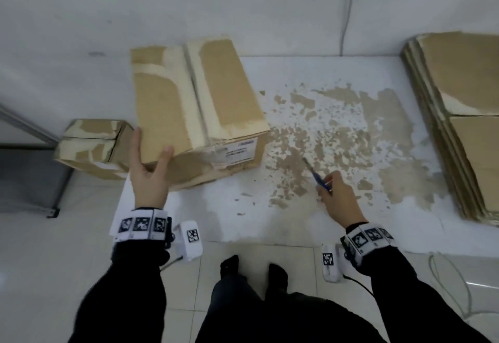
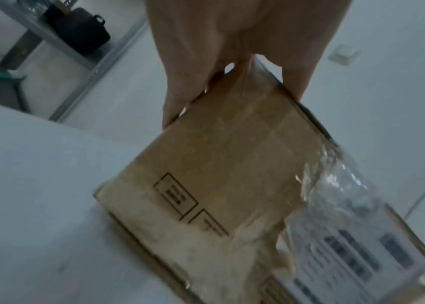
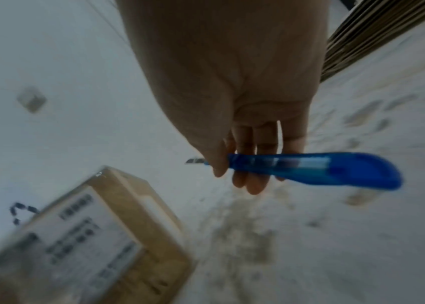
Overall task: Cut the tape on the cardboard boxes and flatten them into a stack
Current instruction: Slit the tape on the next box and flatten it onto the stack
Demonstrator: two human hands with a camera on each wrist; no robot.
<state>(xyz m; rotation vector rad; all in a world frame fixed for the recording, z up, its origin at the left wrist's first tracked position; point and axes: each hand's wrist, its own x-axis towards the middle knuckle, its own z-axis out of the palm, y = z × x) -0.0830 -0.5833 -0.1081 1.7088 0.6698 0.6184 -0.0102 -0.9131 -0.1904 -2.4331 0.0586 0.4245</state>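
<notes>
Cardboard box [image 1: 199,110]: on floor ahead-left, long axis running away from me, seam on top. Left hand [image 1: 148,170] grips its near corner. Right hand [image 1: 337,197], farther off, clasps blue knife [image 1: 318,178].

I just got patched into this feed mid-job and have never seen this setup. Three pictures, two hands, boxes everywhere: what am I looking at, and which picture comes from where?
No machine here: a person works with bare hands and wears three cameras. The wide picture is from the head, looking down. The other two come from the wrists, looking along each hand.

The left hand grips the near corner of the large cardboard box, still assembled, with wrinkled clear tape over its labelled end. The right hand holds a blue utility knife with its blade out, away from the box.

On the white sheet, with its brown torn patches, a smaller box sits left of the large one. At the right lies a stack of flattened boxes.
</notes>
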